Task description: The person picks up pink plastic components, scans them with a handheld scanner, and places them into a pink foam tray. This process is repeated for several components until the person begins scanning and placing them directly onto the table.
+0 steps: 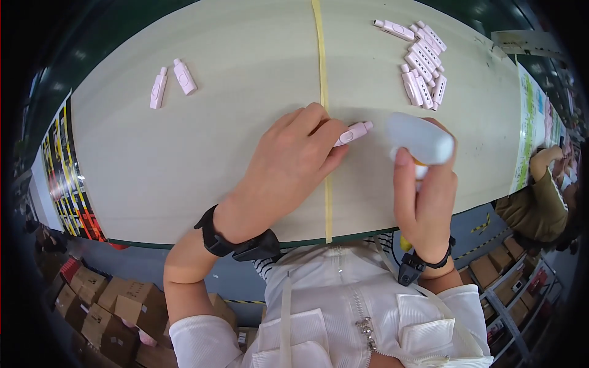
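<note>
A small pink plastic piece [353, 133] with a round button mark and a narrow tip lies on the pale table [233, 141], just right of the yellow strip [323, 92] that runs down the table's middle. The left hand [288, 162] is closed over its rear end, fingers curled, pinning it against the surface so that only the front part sticks out to the right. Just beside that tip, the right hand [426, 202] grips a translucent white squeeze bottle [420, 139], thumb up along its near side and fingers wrapped behind; the bottle lies roughly level, its end pointing toward the pink piece, the two near but whether they touch cannot be told. Both wrists wear dark bands.

Farther up the table on the right sits a loose heap of the same pink pieces [422, 64], well apart from the hands. On the left, two more pink pieces [172, 83] lie side by side. Beyond the table's right edge another person's arm [543, 184] in an olive sleeve shows. Brown cardboard boxes [104, 306] stand on the floor at lower left
</note>
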A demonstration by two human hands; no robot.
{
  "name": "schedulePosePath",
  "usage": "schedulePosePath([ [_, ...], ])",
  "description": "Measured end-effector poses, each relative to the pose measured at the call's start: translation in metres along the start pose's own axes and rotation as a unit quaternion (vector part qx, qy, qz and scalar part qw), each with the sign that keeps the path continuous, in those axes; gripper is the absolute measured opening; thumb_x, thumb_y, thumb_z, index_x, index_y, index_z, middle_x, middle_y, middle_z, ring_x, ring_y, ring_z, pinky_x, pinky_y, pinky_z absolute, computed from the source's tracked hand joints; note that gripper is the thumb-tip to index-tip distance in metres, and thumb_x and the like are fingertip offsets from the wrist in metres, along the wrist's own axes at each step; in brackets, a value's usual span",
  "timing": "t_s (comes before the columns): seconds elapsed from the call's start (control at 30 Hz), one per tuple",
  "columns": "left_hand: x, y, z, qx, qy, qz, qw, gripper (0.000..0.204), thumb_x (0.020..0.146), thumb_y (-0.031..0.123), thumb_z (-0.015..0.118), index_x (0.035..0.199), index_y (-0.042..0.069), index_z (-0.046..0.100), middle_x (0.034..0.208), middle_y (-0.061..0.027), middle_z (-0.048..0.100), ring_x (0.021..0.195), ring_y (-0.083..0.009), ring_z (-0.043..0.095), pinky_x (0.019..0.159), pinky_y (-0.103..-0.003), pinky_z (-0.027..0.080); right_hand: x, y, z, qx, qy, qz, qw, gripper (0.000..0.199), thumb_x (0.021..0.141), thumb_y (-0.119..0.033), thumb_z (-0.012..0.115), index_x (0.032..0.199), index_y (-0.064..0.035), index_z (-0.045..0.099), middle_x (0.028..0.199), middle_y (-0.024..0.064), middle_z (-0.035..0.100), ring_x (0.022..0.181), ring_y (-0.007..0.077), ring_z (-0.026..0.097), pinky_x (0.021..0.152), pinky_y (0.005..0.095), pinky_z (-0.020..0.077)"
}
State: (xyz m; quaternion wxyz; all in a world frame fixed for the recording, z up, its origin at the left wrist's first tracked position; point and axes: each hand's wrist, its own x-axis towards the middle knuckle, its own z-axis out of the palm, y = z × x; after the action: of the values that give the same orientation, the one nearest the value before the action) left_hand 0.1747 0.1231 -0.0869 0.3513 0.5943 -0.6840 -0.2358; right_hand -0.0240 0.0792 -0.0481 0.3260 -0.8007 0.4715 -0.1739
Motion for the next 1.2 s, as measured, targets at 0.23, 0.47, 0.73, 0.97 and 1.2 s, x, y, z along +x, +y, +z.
schedulePosePath([
  [0.23, -0.005, 0.002, -0.006, 0.030, -0.052, 0.004, 0.998, 0.026, 0.082, 0.007, 0.075, 0.107, 0.005, 0.068, 0.094, -0.0090, 0.057, 0.087, -0.0280, 0.062, 0.079, -0.040, 0.053, 0.003, 0.002, 0.003, -0.060, -0.086, 0.056, 0.993, 0.037, 0.100, -0.012, 0.060, 0.129, 0.0047, 0.044, 0.077, 0.0189, 0.068, 0.063, 0.0398, 0.068, 0.058, 0.0442, 0.0525],
  [0.47, 0.000, 0.006, -0.005, 0.074, -0.040, 0.001, 0.996, 0.045, 0.085, 0.000, 0.071, 0.128, 0.005, 0.062, 0.105, -0.0091, 0.063, 0.098, -0.0286, 0.061, 0.087, -0.042, 0.049, -0.013, 0.002, 0.009, 0.008, -0.144, 0.025, 0.989, 0.035, 0.100, -0.013, 0.060, 0.126, 0.0042, 0.045, 0.075, 0.0184, 0.067, 0.064, 0.0419, 0.067, 0.057, 0.0449, 0.0515],
  [0.73, -0.004, 0.001, 0.003, -0.009, 0.008, -0.007, 1.000, 0.041, 0.081, 0.003, 0.077, 0.118, 0.003, 0.062, 0.118, -0.0102, 0.061, 0.106, -0.0310, 0.059, 0.094, -0.042, 0.048, 0.001, 0.002, -0.007, 0.029, -0.067, 0.035, 0.997, 0.039, 0.100, -0.019, 0.061, 0.126, 0.0043, 0.045, 0.075, 0.0187, 0.069, 0.059, 0.0385, 0.068, 0.054, 0.0454, 0.0527],
  [0.97, -0.006, 0.000, 0.011, 0.008, 0.009, 0.000, 1.000, 0.028, 0.077, 0.005, 0.082, 0.096, 0.004, 0.063, 0.116, -0.0103, 0.060, 0.107, -0.0319, 0.059, 0.091, -0.042, 0.048, -0.005, -0.002, 0.011, -0.058, -0.002, 0.005, 0.998, 0.033, 0.102, -0.016, 0.058, 0.125, 0.0037, 0.047, 0.077, 0.0177, 0.068, 0.063, 0.0352, 0.069, 0.057, 0.0397, 0.0515],
  [1.2, -0.002, -0.031, -0.019, 0.095, 0.074, 0.021, 0.993, 0.027, 0.076, 0.006, 0.079, 0.094, 0.004, 0.058, 0.099, -0.0106, 0.058, 0.093, -0.0318, 0.056, 0.081, -0.044, 0.042, 0.009, 0.009, 0.002, 0.046, -0.078, 0.091, 0.992, 0.029, 0.103, -0.017, 0.057, 0.122, 0.0026, 0.047, 0.080, 0.0180, 0.068, 0.067, 0.0340, 0.070, 0.061, 0.0373, 0.0512],
])
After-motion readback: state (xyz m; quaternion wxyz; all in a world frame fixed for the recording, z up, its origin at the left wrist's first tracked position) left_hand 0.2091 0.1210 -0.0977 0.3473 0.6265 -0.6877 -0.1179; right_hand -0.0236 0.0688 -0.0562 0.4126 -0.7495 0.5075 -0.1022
